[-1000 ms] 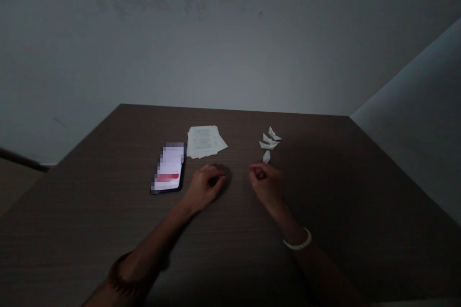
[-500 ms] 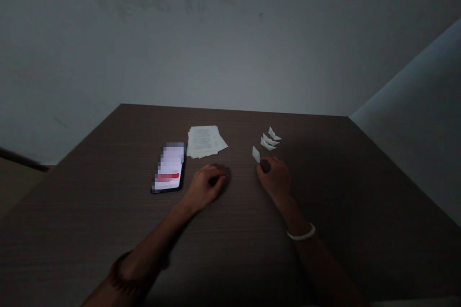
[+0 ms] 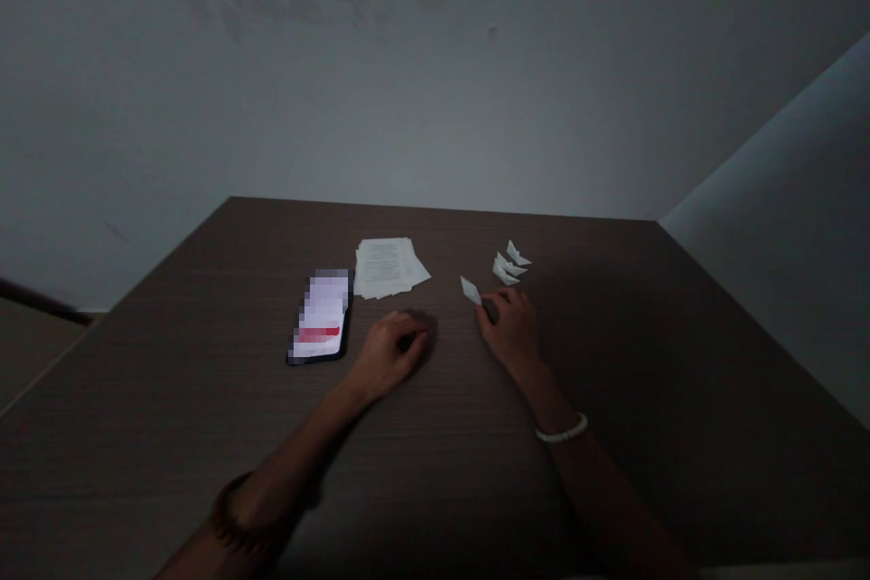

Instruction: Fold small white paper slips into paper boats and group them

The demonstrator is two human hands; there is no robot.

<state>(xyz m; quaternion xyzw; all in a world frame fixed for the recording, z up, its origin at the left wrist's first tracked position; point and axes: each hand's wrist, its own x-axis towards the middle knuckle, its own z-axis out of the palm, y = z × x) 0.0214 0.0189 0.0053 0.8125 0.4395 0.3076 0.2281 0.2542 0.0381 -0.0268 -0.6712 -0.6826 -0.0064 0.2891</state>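
Between the thumb and forefinger of my right hand (image 3: 513, 331) is a small folded piece of white paper (image 3: 470, 291), held by its near corner just above the tabletop. Just beyond that hand stand several little folded paper boats (image 3: 509, 268), close together. My left hand (image 3: 390, 353) rests on the table with thumb and forefinger drawn together, and no object shows between them. Ahead of it lies a loose stack of printed paper sheets (image 3: 387, 267). A phone (image 3: 323, 317) with a lit, partly blurred screen lies to its left.
The brown wooden table (image 3: 435, 489) meets a stained grey wall (image 3: 435, 109) along its far edge. Another pale surface (image 3: 788, 190) slants along the right side. Light is dim, and shadow covers the table's right part.
My right hand has shifted a little to the left with the folded paper, which now leans more to the left. My left hand has stayed in place.
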